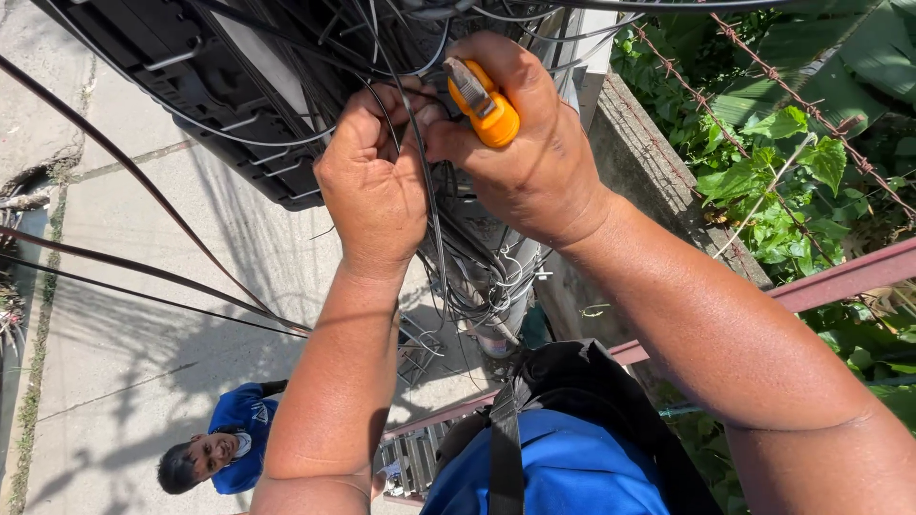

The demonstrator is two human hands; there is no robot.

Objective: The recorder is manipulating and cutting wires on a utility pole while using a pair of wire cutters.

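Thin black cable (417,143) ran between both hands against the pole's tangled wires (477,277); left hand (374,181) pinched it, right hand (530,143) clamped an orange-handled cutter (487,103). Black box (219,105) crowded behind.

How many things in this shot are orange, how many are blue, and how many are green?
Orange: 1, the knife handle in the right hand.
Blue: 2, the shirt below the arms and the shirt of the person on the ground.
Green: 1, the mass of leaves past the wall.
Total: 4
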